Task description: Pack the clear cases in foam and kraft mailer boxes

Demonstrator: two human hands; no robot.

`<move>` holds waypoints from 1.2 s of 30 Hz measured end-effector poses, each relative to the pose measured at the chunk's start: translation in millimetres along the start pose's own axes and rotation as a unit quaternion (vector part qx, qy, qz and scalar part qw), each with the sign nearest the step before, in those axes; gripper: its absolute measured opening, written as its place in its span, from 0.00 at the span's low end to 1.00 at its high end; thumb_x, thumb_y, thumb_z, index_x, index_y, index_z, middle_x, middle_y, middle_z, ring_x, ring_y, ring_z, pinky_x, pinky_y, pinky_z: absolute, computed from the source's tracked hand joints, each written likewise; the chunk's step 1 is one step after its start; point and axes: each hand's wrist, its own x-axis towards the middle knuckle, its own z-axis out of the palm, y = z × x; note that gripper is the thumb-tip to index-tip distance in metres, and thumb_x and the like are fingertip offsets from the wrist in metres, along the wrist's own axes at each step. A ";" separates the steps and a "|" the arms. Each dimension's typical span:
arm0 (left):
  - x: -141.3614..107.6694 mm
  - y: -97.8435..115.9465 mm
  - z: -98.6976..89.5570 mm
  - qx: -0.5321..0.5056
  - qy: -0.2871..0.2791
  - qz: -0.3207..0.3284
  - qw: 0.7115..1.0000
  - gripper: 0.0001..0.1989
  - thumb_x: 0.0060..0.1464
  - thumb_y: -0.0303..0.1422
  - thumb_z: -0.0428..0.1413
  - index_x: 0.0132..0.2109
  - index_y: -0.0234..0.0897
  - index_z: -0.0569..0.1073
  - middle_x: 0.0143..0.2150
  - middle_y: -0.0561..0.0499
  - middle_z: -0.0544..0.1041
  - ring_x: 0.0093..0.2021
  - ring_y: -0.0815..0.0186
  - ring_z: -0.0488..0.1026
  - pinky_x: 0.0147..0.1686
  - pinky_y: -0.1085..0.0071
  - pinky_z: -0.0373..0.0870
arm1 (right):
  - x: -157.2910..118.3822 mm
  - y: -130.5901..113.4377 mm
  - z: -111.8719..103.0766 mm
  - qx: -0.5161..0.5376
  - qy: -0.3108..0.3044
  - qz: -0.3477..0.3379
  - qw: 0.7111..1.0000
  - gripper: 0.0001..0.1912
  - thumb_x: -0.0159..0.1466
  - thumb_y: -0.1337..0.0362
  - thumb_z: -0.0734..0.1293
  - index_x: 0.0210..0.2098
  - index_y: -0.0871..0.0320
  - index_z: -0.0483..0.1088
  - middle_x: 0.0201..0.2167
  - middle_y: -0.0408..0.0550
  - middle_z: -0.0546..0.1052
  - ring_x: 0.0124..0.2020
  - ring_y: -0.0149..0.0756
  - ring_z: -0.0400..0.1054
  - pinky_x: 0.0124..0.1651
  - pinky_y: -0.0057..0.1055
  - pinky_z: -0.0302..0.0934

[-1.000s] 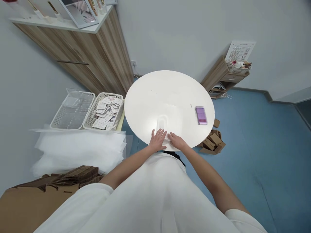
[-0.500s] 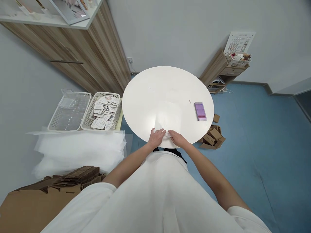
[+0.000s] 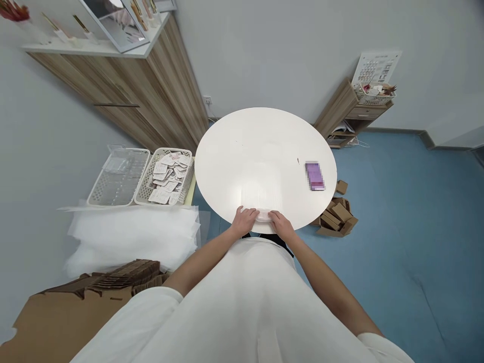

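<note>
At the near edge of the white oval table (image 3: 223, 151), a small translucent bundle (image 3: 263, 216) lies between my hands. It looks like something rolled in a thin clear or white wrapping sheet; the contents cannot be made out. My left hand (image 3: 244, 222) has its fingers closed on the bundle's left end. On the other end, my right hand (image 3: 282, 225) grips with thumb and fingers. Beyond the bundle, a faint see-through sheet (image 3: 260, 190) lies flat on the table, hard to tell from its shine.
A purple blurred box (image 3: 315, 175) lies at the table's right. To the left stand a basket of cards (image 3: 138, 194), a basket of clear cases (image 3: 93, 196), a stack of white sheets (image 3: 132, 234) and flattened cardboard (image 3: 75, 315). An open carton (image 3: 336, 217) sits on the floor.
The sheet has been rolled or folded further into a compact bundle, and my hands have moved slightly apart at its ends. The whole view has shifted a little.
</note>
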 end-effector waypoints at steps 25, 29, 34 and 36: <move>59.9 -40.0 -21.5 -0.297 -0.146 -0.183 0.926 0.16 0.51 0.41 0.46 0.28 0.36 0.72 0.27 0.53 0.73 0.28 0.67 0.67 0.27 0.74 0.61 | 67.3 25.7 -35.7 0.299 -0.090 0.220 0.924 0.11 0.55 0.58 0.60 0.34 0.55 0.68 0.36 0.45 0.73 0.34 0.33 0.66 0.38 0.30 0.58; 59.3 -44.5 -11.1 -0.273 -0.125 -0.223 0.928 0.13 0.50 0.37 0.47 0.28 0.36 0.72 0.28 0.53 0.73 0.30 0.67 0.69 0.29 0.74 0.62 | 80.2 28.7 -29.9 0.315 -0.115 0.249 0.909 0.12 0.54 0.58 0.60 0.33 0.56 0.70 0.31 0.44 0.74 0.31 0.32 0.66 0.35 0.29 0.59; 53.9 -48.6 -9.0 -0.220 -0.099 -0.287 0.927 0.10 0.49 0.33 0.48 0.34 0.35 0.72 0.35 0.47 0.74 0.36 0.62 0.70 0.34 0.70 0.64 | 85.4 27.0 -22.2 0.291 -0.119 0.265 0.912 0.12 0.54 0.58 0.60 0.31 0.55 0.72 0.33 0.45 0.75 0.35 0.34 0.67 0.36 0.28 0.59; 51.4 -44.8 -12.3 -0.180 -0.063 -0.304 0.934 0.13 0.50 0.32 0.48 0.41 0.34 0.70 0.42 0.44 0.72 0.42 0.59 0.68 0.39 0.66 0.64 | 85.2 26.2 -20.2 0.281 -0.111 0.272 0.913 0.12 0.54 0.58 0.60 0.32 0.55 0.72 0.35 0.45 0.75 0.37 0.35 0.67 0.38 0.29 0.59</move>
